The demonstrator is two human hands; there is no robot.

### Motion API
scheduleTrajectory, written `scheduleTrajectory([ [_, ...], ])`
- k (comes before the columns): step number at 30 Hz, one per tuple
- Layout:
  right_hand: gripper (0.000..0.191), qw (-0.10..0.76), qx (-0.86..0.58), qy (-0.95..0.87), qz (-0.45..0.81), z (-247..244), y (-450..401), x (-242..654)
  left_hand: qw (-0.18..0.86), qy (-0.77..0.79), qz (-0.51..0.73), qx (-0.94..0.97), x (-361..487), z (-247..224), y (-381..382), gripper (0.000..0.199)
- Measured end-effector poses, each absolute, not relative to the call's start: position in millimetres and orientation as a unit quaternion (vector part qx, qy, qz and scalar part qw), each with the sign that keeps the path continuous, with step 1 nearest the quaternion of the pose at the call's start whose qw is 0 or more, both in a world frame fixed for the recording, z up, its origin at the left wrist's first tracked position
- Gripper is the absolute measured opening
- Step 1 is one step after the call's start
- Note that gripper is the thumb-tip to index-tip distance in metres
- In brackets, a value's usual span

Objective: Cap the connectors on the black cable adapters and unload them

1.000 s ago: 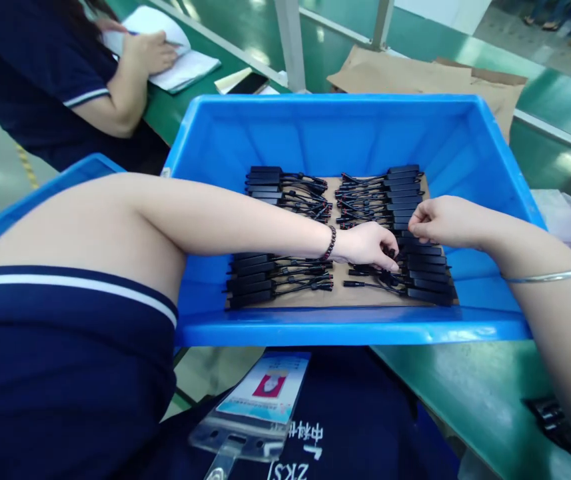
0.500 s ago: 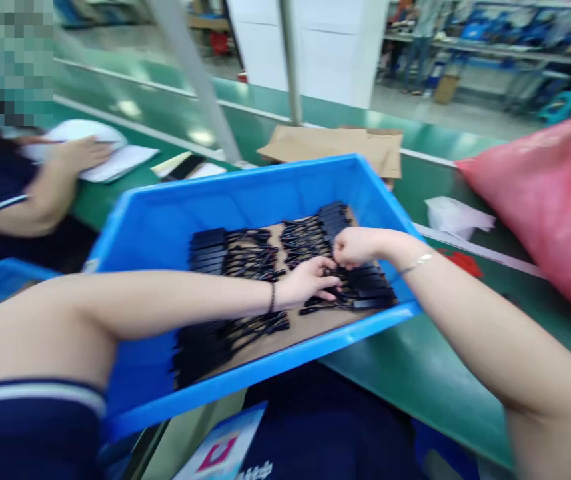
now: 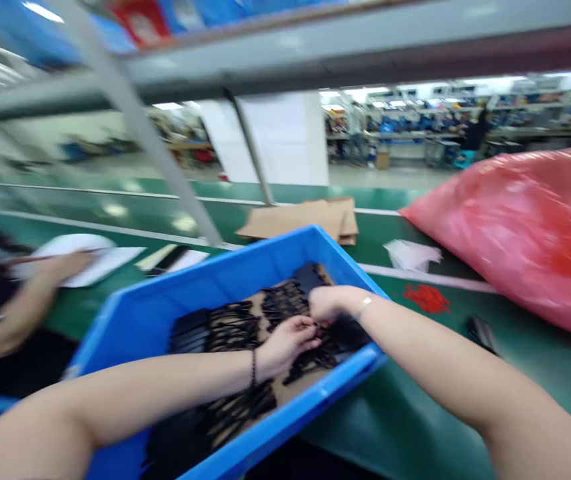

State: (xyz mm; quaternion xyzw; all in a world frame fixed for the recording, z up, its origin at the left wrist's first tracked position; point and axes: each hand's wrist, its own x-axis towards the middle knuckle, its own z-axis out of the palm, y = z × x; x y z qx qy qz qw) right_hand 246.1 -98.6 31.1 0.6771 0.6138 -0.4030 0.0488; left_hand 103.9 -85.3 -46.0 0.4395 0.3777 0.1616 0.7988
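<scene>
A blue plastic bin (image 3: 215,273) stands in front of me, holding rows of black cabled parts (image 3: 190,331) on a brown cardboard sheet (image 3: 298,389). Inside it, toward the right, my left hand (image 3: 288,343) is closed, thumb and fingers pressed together over the cables. My right hand (image 3: 326,305) is curled just beside it, fingers down among the black parts at the right side. The two hands nearly touch. What either one pinches is too small and blurred to name.
Left, a person's hand (image 3: 70,263) rests on white papers (image 3: 110,267). Flat cardboard (image 3: 295,220) lies behind the bin. On the right are a pink bag (image 3: 525,227), crumpled white plastic (image 3: 412,256), small red pieces (image 3: 426,298) and a dark object (image 3: 482,333). A metal post (image 3: 140,127) rises behind.
The view has tilted up, showing a shelf above and more of the room. My left hand's spread fingers have closed together, nearer my right hand, which stays curled over the parts.
</scene>
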Motion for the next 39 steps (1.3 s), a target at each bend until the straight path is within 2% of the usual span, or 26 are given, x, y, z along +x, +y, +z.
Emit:
scheduleTrajectory([
  [4, 0.011, 0.052, 0.675, 0.626, -0.387, 22, -90, 255, 0.815, 0.343, 0.189, 0.428, 113, -55, -77, 0.008],
  [16, 0.013, -0.019, 0.692, 0.528, -0.493, 15, -94, 259, 0.831, 0.338, 0.133, 0.422, 113, -59, -70, 0.018],
  [24, 0.014, 0.001, 0.692, 0.542, -0.477, 7, -95, 257, 0.827, 0.361, 0.133, 0.41, 121, -64, -68, 0.013],
  [34, 0.016, 0.084, 0.724, 0.514, -0.451, 8, -98, 251, 0.837, 0.352, 0.138, 0.397, 122, -69, -72, 0.012],
  [39, 0.016, 0.062, 0.708, 0.521, -0.472, 6, -94, 257, 0.833, 0.338, 0.174, 0.402, 117, -70, -76, 0.014],
])
